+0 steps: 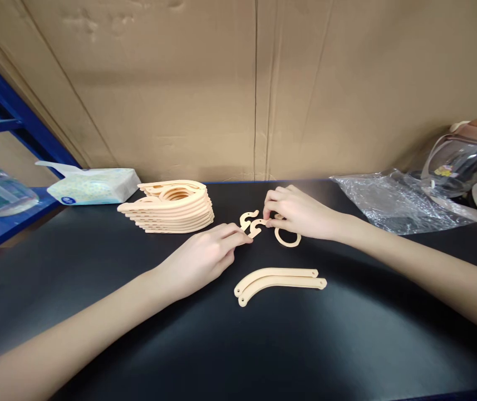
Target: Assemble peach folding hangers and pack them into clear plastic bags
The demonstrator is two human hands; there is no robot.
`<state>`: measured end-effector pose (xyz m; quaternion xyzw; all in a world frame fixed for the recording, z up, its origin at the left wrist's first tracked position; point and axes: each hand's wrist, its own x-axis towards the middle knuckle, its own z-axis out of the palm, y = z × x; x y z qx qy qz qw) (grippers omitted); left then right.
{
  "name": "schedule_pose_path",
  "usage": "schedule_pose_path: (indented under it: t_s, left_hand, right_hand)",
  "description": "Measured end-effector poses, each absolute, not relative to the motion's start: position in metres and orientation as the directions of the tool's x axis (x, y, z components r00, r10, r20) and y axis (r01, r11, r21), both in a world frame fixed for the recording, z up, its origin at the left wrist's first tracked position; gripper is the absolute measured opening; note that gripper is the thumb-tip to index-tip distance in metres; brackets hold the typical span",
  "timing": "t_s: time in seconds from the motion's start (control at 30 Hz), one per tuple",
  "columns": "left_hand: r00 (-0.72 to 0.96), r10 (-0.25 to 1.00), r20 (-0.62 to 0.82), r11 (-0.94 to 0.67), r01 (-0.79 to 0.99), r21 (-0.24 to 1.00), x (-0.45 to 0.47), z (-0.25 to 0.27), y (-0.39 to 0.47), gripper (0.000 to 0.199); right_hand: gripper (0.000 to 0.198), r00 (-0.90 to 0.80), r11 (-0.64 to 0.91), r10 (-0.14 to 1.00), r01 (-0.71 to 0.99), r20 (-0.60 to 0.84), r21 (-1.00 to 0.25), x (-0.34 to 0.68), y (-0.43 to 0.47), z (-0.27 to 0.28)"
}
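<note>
On the black table, my left hand and right hand each pinch an end of one small hook, another hook, ring and two arms lying loose, nothing joined, stack untouched.

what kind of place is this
Probably a small workshop or packing bench. A black table backed by cardboard sheets, a stack of identical flat tan cutouts, and both hands, left hand and right hand, at small hook-shaped pieces suggest piecework assembly.
</note>
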<state>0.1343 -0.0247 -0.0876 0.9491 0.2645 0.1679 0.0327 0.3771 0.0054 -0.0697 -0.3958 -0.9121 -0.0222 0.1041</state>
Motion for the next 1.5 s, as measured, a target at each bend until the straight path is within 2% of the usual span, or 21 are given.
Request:
schedule_pose_path:
  t_s: [0.27, 0.43, 0.53, 0.8, 0.87, 1.03, 1.17, 1.5]
  left_hand:
    - [0.767, 0.551, 0.330, -0.834, 0.491, 0.252, 0.136, -0.092, -0.021, 0.021]
    - [0.748, 0.543, 0.381, -0.834, 0.426, 0.350, 0.138, -0.094, -0.019, 0.028]
    - [0.755, 0.521, 0.398, -0.841, 0.374, 0.392, 0.138, -0.096, -0.019, 0.033]
    - [0.767, 0.521, 0.374, -0.829, 0.350, 0.436, 0.135, -0.097, -0.017, 0.039]
    - [0.768, 0.517, 0.378, -0.833, 0.351, 0.427, 0.134, -0.097, -0.017, 0.039]
    - [0.761, 0.545, 0.353, -0.835, 0.454, 0.311, 0.134, -0.098, -0.019, 0.044]
    - [0.741, 0.583, 0.334, -0.813, 0.532, 0.237, 0.133, -0.098, -0.020, 0.039]
    - [0.751, 0.561, 0.350, -0.817, 0.569, 0.089, 0.135, -0.094, -0.021, 0.032]
  right_hand:
    - [0.015, -0.660, 0.683, 0.717, 0.729, 0.224, -0.038, 0.376, 0.004, -0.069]
    - [0.018, -0.685, 0.699, 0.706, 0.715, 0.182, -0.021, 0.376, 0.003, -0.069]
    - [0.017, -0.684, 0.705, 0.694, 0.709, 0.224, -0.019, 0.375, 0.003, -0.071]
    - [0.022, -0.663, 0.712, 0.690, 0.694, 0.291, -0.109, 0.373, 0.007, -0.080]
    - [0.028, -0.677, 0.730, 0.670, 0.675, 0.305, -0.107, 0.373, 0.007, -0.080]
    - [0.024, -0.709, 0.749, 0.653, 0.658, 0.264, -0.085, 0.374, 0.007, -0.080]
    - [0.025, -0.694, 0.730, 0.672, 0.679, 0.259, -0.077, 0.377, 0.005, -0.080]
    - [0.024, -0.682, 0.723, 0.680, 0.684, 0.268, -0.096, 0.379, -0.001, -0.078]
